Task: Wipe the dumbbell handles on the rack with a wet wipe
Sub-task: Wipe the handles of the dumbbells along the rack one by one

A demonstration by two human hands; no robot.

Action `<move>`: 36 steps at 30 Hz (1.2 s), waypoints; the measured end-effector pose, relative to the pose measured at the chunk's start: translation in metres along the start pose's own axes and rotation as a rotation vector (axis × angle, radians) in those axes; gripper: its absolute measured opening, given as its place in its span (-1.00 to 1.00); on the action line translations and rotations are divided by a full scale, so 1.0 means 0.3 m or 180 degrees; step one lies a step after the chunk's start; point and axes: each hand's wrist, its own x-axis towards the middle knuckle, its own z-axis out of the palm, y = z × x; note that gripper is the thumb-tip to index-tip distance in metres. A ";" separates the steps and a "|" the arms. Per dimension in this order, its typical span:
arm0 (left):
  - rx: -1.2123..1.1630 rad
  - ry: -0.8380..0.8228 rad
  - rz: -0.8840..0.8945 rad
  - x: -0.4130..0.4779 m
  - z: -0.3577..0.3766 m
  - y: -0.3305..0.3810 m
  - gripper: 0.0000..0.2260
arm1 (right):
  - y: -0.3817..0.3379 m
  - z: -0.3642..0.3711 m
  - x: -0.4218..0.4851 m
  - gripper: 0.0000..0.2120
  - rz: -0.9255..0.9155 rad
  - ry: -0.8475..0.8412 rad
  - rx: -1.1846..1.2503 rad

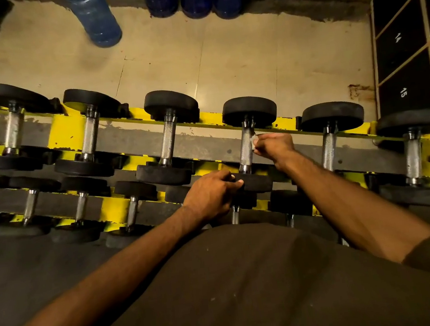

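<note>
Right hand (274, 145) pinches a small white wet wipe (254, 139) in curled fingers and holds it against the right side of the knurled handle (245, 149) of a dumbbell (249, 110) lying in the top row of the yellow rack (63, 129). Left hand (209, 193) grips the near black head (258, 181) of the same dumbbell, fingers curled over its edge. Blue water bottles (96, 17) stand on the floor beyond the rack; numbered black lockers (400, 40) at far right.
</note>
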 end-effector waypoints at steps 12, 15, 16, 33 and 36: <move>-0.0043 0.0018 0.0007 0.010 0.011 0.004 -0.54 | 0.027 -0.007 0.000 -0.68 -0.1126 0.0423 -0.0924; -0.0028 -0.0041 0.0001 -0.005 0.021 -0.001 -0.52 | 0.066 -0.022 -0.037 -0.75 -0.1917 -0.0043 -0.1758; -0.0028 -0.0060 0.0003 -0.011 0.023 -0.001 -0.51 | 0.083 -0.036 -0.056 -0.77 -0.2199 -0.0372 -0.2294; 0.0032 0.0017 0.0169 -0.005 0.018 -0.003 -0.49 | -0.089 0.093 -0.069 -0.69 -0.3190 -0.0457 -0.5215; 0.0043 -0.0006 0.0183 -0.025 0.027 -0.014 -0.45 | -0.087 0.138 -0.095 -0.66 -0.3251 -0.0796 -0.5828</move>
